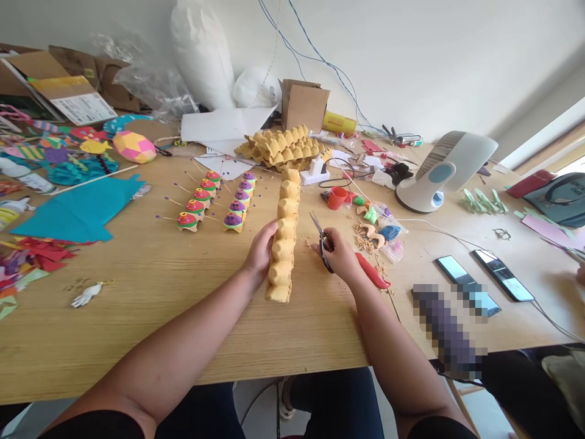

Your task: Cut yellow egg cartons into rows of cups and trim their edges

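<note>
My left hand (261,249) grips a long yellow egg carton strip (284,241) by its left side, holding it lengthwise above the table. The strip is a single row of several bumps. In my right hand (340,251) is a pair of scissors (323,244) with dark handles, its blades pointing up and left toward the strip but apart from it. Left of the strip stand two painted carton caterpillars, one red and green (195,204), one purple and teal (238,204), with thin sticks poking out. Beside my right wrist lies a red knife-shaped thing (373,271).
Yellow egg trays (283,146) are stacked at the back. A white fan (439,174), a red cup (337,197), clay pieces and phones (503,275) lie to the right. Teal paper (86,207) and coloured scraps cover the left. Cables cross the table.
</note>
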`<state>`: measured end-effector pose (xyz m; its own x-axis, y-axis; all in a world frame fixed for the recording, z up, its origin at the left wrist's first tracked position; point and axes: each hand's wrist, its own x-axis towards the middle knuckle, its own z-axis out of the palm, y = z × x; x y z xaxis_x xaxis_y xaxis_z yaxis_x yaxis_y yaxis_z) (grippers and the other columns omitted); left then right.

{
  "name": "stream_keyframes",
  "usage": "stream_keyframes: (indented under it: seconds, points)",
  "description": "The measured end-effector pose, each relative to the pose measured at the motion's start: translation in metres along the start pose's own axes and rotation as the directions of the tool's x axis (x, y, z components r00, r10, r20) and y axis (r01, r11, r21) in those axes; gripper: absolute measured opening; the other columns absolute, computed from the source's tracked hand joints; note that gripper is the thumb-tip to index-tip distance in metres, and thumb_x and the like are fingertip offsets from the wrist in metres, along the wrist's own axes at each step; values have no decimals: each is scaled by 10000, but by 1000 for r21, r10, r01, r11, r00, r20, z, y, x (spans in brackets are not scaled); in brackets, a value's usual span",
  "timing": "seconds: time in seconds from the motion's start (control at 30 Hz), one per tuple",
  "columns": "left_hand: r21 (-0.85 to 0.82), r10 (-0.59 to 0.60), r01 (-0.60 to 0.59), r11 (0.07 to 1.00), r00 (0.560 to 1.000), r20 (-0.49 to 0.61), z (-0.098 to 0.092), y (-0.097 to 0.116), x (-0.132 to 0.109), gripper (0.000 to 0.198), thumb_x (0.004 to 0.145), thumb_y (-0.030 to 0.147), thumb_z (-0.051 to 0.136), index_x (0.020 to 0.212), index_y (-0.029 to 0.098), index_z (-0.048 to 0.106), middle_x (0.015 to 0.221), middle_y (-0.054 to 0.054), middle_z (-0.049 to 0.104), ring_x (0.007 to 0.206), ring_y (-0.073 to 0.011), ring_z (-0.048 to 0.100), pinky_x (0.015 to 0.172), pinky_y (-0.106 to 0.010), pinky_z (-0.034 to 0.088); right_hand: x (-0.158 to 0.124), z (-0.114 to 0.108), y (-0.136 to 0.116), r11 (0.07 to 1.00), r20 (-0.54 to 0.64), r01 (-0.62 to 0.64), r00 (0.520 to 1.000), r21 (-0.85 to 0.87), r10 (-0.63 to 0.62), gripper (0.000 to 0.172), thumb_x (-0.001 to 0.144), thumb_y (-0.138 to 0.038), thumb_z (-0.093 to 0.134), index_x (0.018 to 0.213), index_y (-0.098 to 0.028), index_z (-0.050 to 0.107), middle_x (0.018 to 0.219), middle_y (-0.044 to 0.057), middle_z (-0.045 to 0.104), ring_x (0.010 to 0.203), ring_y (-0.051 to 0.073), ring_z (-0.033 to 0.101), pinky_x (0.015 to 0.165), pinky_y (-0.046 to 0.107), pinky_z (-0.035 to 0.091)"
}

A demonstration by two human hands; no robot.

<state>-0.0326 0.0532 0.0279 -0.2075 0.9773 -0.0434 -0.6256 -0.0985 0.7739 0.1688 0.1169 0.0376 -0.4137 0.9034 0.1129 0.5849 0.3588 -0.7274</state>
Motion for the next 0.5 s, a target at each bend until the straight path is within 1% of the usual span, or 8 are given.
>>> stream_keyframes:
  seconds: [0.1,0.23,0.4,0.5]
  points:
    - [-24,-69,70,997,998,6,0,1,-1,360,808,581,727,841,227,673,657,1,629,512,-132,529,482,-267,407,0,2,1,997,19,64,998,43,-64,404,850,-416,653,1194,-221,571,768,-49,555,691,145,511,664,271,389]
    - [-17,-105,105,994,994,19,0,2,-2,389,820,623,700,844,237,655,652,-3,635,478,-144,547,449,-276,413,-4,2,-7,991,69,103,992,84,-109,348,852,-415,655,1132,-214,609,720,-52,554,663,139,503,635,263,381]
    - [-24,-118,118,993,993,0,1,2,-3,384,846,619,675,847,237,641,632,5,616,456,-133,530,425,-264,419,-8,0,-15,987,133,131,981,90,-142,268,862,-374,650,1071,-207,662,697,-48,552,647,131,495,613,250,364]
    - [-31,-98,97,995,995,-13,2,2,-3,367,854,596,685,864,233,637,645,13,618,469,-121,532,439,-254,430,-8,1,-14,986,145,126,979,111,-141,277,860,-387,652,1062,-199,679,685,-45,545,635,131,480,594,247,350]
